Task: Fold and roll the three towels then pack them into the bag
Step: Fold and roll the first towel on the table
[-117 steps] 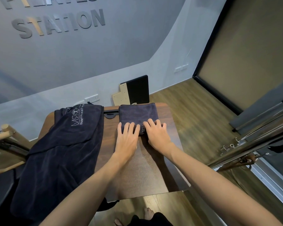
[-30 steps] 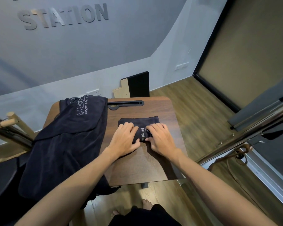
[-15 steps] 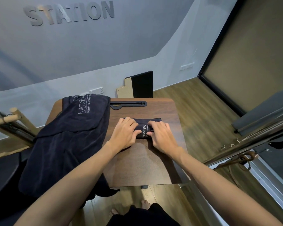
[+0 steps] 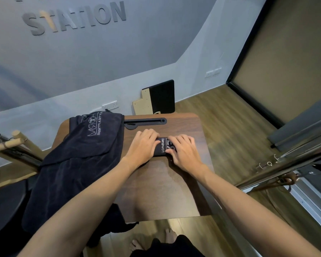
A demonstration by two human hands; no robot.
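Note:
A dark navy towel [image 4: 161,147], rolled into a short tight cylinder with white lettering on top, lies across the far middle of the brown table [image 4: 161,191]. My left hand [image 4: 142,146] curls over the roll's left end and my right hand [image 4: 183,152] curls over its right end, so only the middle strip shows between them. More dark navy towelling [image 4: 76,158] with a white logo is draped over the table's left side and hangs off the near edge. No bag is plainly visible.
A black slot fitting [image 4: 145,121] is set in the table's far edge. A black and beige board [image 4: 156,98] leans on the wall behind. Wooden bars [image 4: 9,143] stand at left, metal rails [image 4: 285,158] at right. My bare feet [image 4: 152,242] show below the table.
The flat folded towel has been rolled away from me into a tight cylinder. Both hands moved with it toward the table's far edge.

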